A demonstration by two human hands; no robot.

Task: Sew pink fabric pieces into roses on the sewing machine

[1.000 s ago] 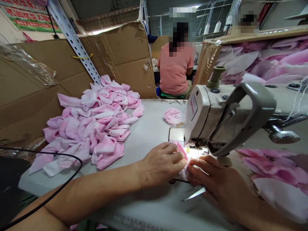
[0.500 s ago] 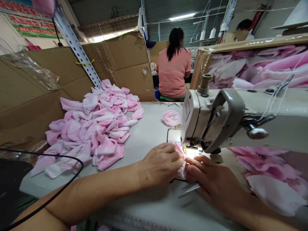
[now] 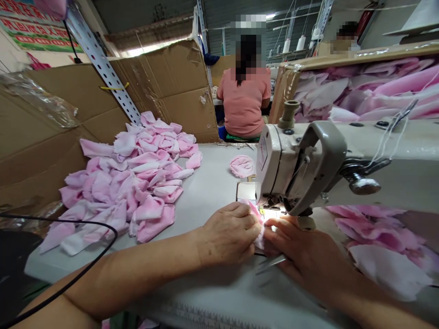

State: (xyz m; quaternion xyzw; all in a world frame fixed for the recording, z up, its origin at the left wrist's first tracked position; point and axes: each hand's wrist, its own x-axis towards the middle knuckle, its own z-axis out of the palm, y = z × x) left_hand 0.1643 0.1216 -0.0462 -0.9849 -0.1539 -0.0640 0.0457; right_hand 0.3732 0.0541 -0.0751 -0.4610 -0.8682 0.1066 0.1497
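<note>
My left hand (image 3: 229,234) is closed on a small pink fabric piece (image 3: 259,237), beside the lit needle area of the sewing machine (image 3: 308,169). Opposite it, my right hand (image 3: 302,249) lies low on the table, its fingertips at the fabric's right edge. From under that palm sticks out a pair of scissors (image 3: 278,260), blades pointing left; their handles are hidden. The needle and presser foot are mostly covered by the machine head and the glare. Behind the left hand, a round pink fabric piece (image 3: 242,166) rests on the table.
A heap of pink and white fabric pieces (image 3: 126,178) covers the table's left side, against cardboard (image 3: 178,87). More pink fabric (image 3: 384,242) lies at right, below the machine arm. A full carton (image 3: 286,87) stands behind. A person (image 3: 244,103) sits ahead, facing away. A black cable (image 3: 85,222) crosses the left.
The view has shifted slightly. My right fingers sit a little closer to the needle area; the left hand keeps its hold on the fabric.
</note>
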